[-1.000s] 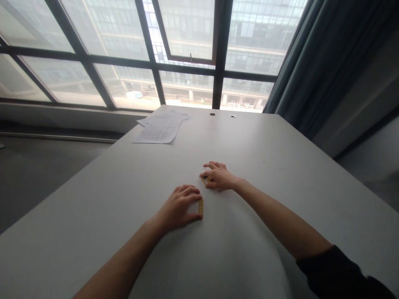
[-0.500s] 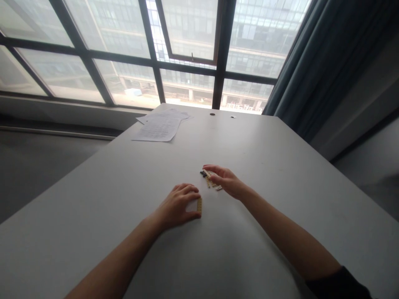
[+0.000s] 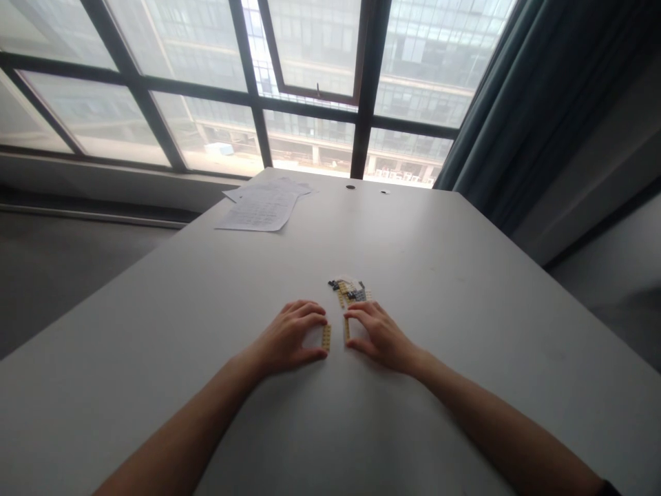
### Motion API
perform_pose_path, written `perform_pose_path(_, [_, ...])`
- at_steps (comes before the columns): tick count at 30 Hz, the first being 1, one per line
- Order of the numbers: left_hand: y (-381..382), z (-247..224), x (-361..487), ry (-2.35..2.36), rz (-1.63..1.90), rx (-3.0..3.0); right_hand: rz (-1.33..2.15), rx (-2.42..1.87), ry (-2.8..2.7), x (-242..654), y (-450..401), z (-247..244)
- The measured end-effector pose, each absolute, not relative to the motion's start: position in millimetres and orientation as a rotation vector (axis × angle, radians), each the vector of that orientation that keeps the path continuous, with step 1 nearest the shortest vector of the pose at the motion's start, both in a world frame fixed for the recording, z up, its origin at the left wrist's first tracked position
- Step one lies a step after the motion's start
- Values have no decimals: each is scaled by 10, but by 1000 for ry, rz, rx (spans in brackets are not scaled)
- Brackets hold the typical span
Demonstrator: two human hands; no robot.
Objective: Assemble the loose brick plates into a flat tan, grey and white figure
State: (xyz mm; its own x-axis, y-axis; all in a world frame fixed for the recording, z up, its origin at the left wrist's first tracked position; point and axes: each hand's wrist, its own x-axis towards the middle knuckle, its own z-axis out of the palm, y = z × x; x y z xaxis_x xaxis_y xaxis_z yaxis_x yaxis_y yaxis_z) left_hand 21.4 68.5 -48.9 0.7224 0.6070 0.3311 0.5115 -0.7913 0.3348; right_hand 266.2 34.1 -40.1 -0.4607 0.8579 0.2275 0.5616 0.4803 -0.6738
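Observation:
My left hand [image 3: 295, 336] grips a tan studded brick [image 3: 326, 337] by its two ends, between thumb and fingers. Facing it across a narrow gap, my right hand [image 3: 376, 334] holds a second narrow tan brick [image 3: 347, 329] the same way. The two bricks stand roughly parallel and do not touch. Just beyond my right hand lies a small pile of building pieces [image 3: 354, 291] in tan, grey, white and black, its near edge partly hidden by the fingers.
Sheets of printed paper [image 3: 263, 207] lie on the white table [image 3: 392, 248] at the far left. Two small round holes show near the far edge. Behind are large windows [image 3: 310, 138], with a dark curtain [image 3: 496, 117] at the right.
My right hand has moved from the pile toward me and now holds a tan brick opposite the left one. More of the pile shows. My left hand keeps its brick, almost unmoved.

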Motion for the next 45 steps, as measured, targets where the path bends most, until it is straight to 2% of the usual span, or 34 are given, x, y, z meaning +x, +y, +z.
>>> perform_pose_path(2, [685,-489,214,897,619,2707,498,-1235,-2328,2605,297,-458])
perform_pose_path(4, [684,-490,212,903,620,2709,435,-1257,-2378,2555,279,-500])
perform_pose_path(36, [677,-508,210,937,594,2678,289,-1271,-2282,2430,232,-572])
perform_pose_path(45, [697,-512,207,945,588,2659,72,-1378,-2274,2601,717,-455])
